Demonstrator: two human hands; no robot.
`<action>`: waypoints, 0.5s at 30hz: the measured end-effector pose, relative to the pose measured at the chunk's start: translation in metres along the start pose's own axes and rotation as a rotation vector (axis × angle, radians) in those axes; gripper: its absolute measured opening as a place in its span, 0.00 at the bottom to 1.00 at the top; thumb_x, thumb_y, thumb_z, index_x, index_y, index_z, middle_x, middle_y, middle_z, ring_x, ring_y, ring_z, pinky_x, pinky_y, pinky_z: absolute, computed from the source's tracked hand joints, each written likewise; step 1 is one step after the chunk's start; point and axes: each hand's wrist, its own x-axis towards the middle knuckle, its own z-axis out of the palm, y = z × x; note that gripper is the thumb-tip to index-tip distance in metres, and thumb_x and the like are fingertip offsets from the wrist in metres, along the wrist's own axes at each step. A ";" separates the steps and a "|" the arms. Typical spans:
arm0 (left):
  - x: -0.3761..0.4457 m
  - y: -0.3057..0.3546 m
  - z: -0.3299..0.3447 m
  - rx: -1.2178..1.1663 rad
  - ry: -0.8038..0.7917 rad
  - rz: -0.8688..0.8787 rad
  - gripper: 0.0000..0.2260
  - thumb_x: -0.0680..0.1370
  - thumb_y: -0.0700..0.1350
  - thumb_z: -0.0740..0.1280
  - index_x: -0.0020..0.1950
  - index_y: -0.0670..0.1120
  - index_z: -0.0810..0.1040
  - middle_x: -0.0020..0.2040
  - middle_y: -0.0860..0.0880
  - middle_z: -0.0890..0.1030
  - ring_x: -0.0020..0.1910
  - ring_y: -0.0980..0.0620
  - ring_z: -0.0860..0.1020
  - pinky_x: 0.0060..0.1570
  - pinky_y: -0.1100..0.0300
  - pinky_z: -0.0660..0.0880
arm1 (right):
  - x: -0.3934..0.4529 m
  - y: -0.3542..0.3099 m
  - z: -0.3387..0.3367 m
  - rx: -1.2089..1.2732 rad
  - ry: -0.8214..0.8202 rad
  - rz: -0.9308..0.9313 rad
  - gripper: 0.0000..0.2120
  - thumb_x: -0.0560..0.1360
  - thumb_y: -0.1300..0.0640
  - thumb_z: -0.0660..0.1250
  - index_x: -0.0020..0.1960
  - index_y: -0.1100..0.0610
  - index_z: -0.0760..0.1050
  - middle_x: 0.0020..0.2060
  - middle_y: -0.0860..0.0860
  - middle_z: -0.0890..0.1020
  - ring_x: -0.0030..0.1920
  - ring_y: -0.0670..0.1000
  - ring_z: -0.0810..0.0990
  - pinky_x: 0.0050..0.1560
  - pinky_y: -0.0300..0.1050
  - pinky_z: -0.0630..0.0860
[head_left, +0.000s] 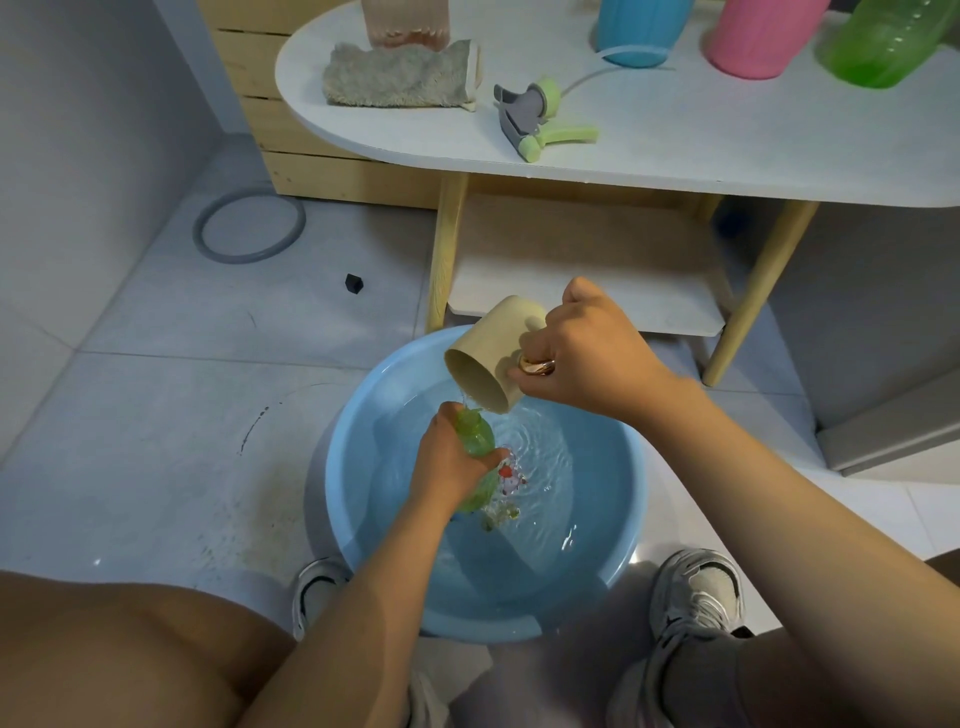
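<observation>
A light blue basin (613, 561) full of water stands on the floor between my feet. My left hand (447, 462) grips a small green transparent bottle (475, 439) upright over the water, its mouth up. My right hand (582, 358) holds a beige mug (493, 358) by its handle, tilted with its rim down toward the bottle. A thin stream of water runs from the mug onto the bottle's mouth. The water below ripples, and small coloured bits (509, 483) show beside the bottle.
A white oval table (675, 156) on wooden legs stands behind the basin. On it lie a grey towel (400, 78), a green-and-grey spray head with tube (535, 114), blue (639, 31) and pink (758, 36) cups and a green bottle (888, 41). A grey ring (249, 228) lies on the floor.
</observation>
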 end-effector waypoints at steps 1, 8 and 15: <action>0.000 0.000 0.000 0.003 0.001 -0.001 0.29 0.66 0.51 0.78 0.59 0.44 0.68 0.55 0.48 0.76 0.50 0.51 0.74 0.45 0.63 0.66 | 0.000 0.000 0.001 -0.005 0.014 -0.005 0.18 0.70 0.52 0.60 0.22 0.54 0.68 0.17 0.51 0.61 0.25 0.55 0.53 0.37 0.44 0.55; 0.000 0.001 -0.001 0.019 0.001 0.015 0.28 0.66 0.50 0.78 0.59 0.44 0.69 0.54 0.48 0.76 0.50 0.52 0.74 0.45 0.64 0.66 | 0.000 0.001 0.002 -0.037 0.025 -0.041 0.18 0.69 0.54 0.63 0.22 0.55 0.67 0.19 0.51 0.59 0.26 0.55 0.52 0.37 0.45 0.59; -0.002 -0.001 0.000 -0.017 0.004 0.008 0.29 0.66 0.50 0.78 0.61 0.45 0.68 0.55 0.48 0.76 0.53 0.50 0.75 0.47 0.63 0.68 | -0.008 0.011 0.011 0.075 -0.051 0.186 0.19 0.68 0.54 0.68 0.22 0.58 0.67 0.17 0.51 0.64 0.27 0.53 0.52 0.37 0.42 0.52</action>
